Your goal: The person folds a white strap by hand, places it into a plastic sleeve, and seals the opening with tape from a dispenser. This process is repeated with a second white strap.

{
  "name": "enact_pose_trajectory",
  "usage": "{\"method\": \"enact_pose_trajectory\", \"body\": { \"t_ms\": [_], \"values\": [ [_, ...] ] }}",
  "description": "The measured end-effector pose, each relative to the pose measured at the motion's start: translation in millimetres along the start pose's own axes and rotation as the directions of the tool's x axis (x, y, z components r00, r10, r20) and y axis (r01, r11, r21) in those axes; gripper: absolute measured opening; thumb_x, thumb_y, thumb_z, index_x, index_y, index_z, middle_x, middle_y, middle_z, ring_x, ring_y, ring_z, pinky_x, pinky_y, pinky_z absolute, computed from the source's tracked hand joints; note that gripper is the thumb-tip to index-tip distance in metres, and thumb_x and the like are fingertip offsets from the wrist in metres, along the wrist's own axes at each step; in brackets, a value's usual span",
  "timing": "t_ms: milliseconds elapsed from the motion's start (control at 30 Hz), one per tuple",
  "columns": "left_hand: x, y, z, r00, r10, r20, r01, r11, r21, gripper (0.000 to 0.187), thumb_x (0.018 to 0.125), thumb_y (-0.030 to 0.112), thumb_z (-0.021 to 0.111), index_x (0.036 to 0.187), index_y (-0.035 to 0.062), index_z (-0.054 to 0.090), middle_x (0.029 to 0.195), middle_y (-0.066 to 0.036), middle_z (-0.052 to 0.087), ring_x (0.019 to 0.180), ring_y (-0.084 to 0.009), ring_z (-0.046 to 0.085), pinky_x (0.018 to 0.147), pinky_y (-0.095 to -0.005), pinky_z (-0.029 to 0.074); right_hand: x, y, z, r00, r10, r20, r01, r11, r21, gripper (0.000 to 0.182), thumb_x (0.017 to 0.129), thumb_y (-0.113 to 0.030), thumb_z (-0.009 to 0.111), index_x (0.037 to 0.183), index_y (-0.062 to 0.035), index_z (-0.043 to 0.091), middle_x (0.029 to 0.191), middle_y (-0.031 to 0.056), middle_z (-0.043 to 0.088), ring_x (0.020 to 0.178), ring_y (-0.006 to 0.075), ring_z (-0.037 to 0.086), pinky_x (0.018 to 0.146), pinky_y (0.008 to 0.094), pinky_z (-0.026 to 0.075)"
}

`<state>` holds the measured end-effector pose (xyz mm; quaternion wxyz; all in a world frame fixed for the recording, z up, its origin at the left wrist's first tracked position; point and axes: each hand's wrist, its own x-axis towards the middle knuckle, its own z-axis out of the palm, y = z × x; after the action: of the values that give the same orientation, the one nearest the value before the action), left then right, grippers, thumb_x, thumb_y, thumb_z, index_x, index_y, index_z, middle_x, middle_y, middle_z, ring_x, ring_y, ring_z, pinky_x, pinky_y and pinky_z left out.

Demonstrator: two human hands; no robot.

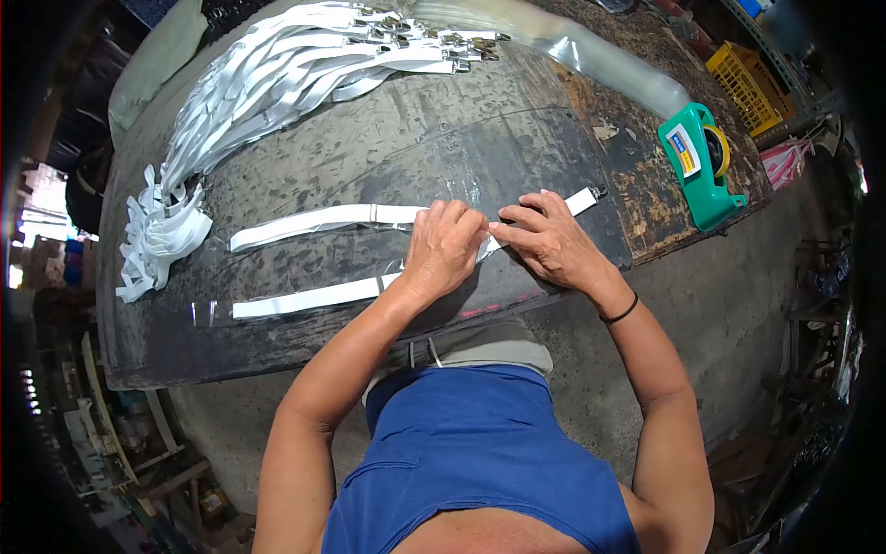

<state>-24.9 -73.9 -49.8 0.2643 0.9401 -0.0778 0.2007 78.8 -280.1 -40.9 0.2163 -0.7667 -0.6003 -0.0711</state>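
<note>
A pair of white elastic suspenders lies on the dark worn table, with an upper strap (323, 220) and a lower strap (309, 300) running to the left. Each strap carries a small metal slider. Clear plastic film shows around them. My left hand (447, 247) is closed over the straps, fingertips pressed together near the middle. Close beside it, my right hand (552, 242) pinches at the same spot with thumb and forefinger, its other fingers bent above the strap. Beyond my right hand a strap end with a dark metal clip (598, 192) sticks out. What lies under my fingertips is partly hidden.
A large pile of white suspenders (268, 78) with metal clips covers the table's far left. Clear plastic sleeves (609, 66) lie at the back right. A green tape dispenser (686, 162) stands near the right edge. Beyond it is a yellow crate (741, 88).
</note>
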Motion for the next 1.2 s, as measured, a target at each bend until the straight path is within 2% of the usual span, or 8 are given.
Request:
{"method": "enact_pose_trajectory", "body": {
  "t_ms": [167,333,533,667,767,867,1000,1200],
  "values": [
    [10,-4,-6,0.994,-0.092,0.056,0.094,0.995,-0.037,0.016,0.083,0.013,0.076,0.092,0.0098,0.064,0.089,-0.007,0.058,0.088,-0.0303,0.057,0.077,-0.0435,0.041,-2,-1,0,0.999,0.034,0.034,-0.035,0.999,0.017,0.045,0.082,-0.013,0.073,0.126,-0.0184,0.066,0.127,0.0046,0.060,0.122,0.0314,0.052,0.112,0.0521,0.036],
    [33,-12,-15,0.901,-0.206,0.382,0.245,0.968,-0.055,0.015,0.082,0.022,0.075,0.085,0.0097,0.066,0.094,-0.011,0.062,0.097,-0.0348,0.062,0.081,-0.0471,0.047,-6,1,3,0.999,0.052,-0.008,-0.052,0.996,0.076,0.045,0.082,-0.012,0.073,0.127,-0.0185,0.066,0.128,0.0026,0.063,0.122,0.0326,0.053,0.111,0.0546,0.038],
    [51,-12,-20,0.806,-0.253,0.535,0.305,0.952,-0.009,0.018,0.081,0.023,0.075,0.087,0.0076,0.067,0.096,-0.013,0.067,0.099,-0.0372,0.064,0.084,-0.0473,0.050,-5,-2,-1,0.999,0.036,0.030,-0.038,0.996,0.084,0.049,0.081,-0.010,0.073,0.129,-0.0188,0.065,0.128,0.0022,0.063,0.122,0.0325,0.054,0.111,0.0555,0.038],
    [46,-16,-19,0.829,-0.243,0.504,0.316,0.946,-0.064,0.019,0.081,0.024,0.077,0.086,0.0077,0.067,0.095,-0.013,0.066,0.095,-0.0371,0.064,0.082,-0.0477,0.049,-3,-5,-4,0.998,0.022,0.055,-0.024,0.998,0.052,0.050,0.080,-0.011,0.074,0.129,-0.0180,0.064,0.129,0.0026,0.063,0.122,0.0320,0.054,0.111,0.0552,0.038],
    [27,-17,-17,0.928,-0.124,0.350,0.176,0.977,-0.122,0.021,0.079,0.018,0.079,0.089,0.0058,0.064,0.090,-0.012,0.062,0.088,-0.0335,0.061,0.078,-0.0443,0.047,-1,-8,-5,0.997,0.014,0.081,-0.013,1.000,-0.006,0.048,0.080,-0.012,0.073,0.127,-0.0170,0.064,0.127,0.0032,0.062,0.121,0.0314,0.054,0.111,0.0549,0.039],
    [2,-13,-27,0.997,0.081,0.012,-0.080,0.997,-0.021,0.026,0.076,0.010,0.080,0.095,0.0049,0.064,0.100,-0.009,0.063,0.097,-0.0315,0.060,0.082,-0.0423,0.047,0,-9,-3,0.999,0.003,0.041,-0.002,1.000,-0.022,0.042,0.082,-0.014,0.072,0.124,-0.0166,0.065,0.121,0.0037,0.062,0.120,0.0312,0.054,0.110,0.0544,0.039],
    [-28,11,-41,0.982,0.159,0.102,-0.171,0.978,0.122,0.045,0.081,0.022,0.079,0.122,0.0097,0.066,0.121,-0.007,0.063,0.117,-0.0282,0.056,0.093,-0.0424,0.044,2,-16,-2,1.000,0.016,0.017,-0.015,0.998,-0.066,0.032,0.085,-0.014,0.068,0.117,-0.0130,0.065,0.116,0.0047,0.061,0.116,0.0305,0.055,0.105,0.0525,0.041],
    [-35,5,-30,0.979,0.074,0.192,-0.113,0.973,0.201,0.048,0.088,0.035,0.072,0.128,0.0110,0.062,0.126,-0.005,0.060,0.119,-0.0279,0.053,0.099,-0.0458,0.039,4,-23,-3,1.000,0.030,0.002,-0.030,0.994,-0.101,0.027,0.086,-0.013,0.068,0.113,-0.0100,0.065,0.114,0.0053,0.061,0.112,0.0295,0.057,0.102,0.0507,0.042]
  ]
}}
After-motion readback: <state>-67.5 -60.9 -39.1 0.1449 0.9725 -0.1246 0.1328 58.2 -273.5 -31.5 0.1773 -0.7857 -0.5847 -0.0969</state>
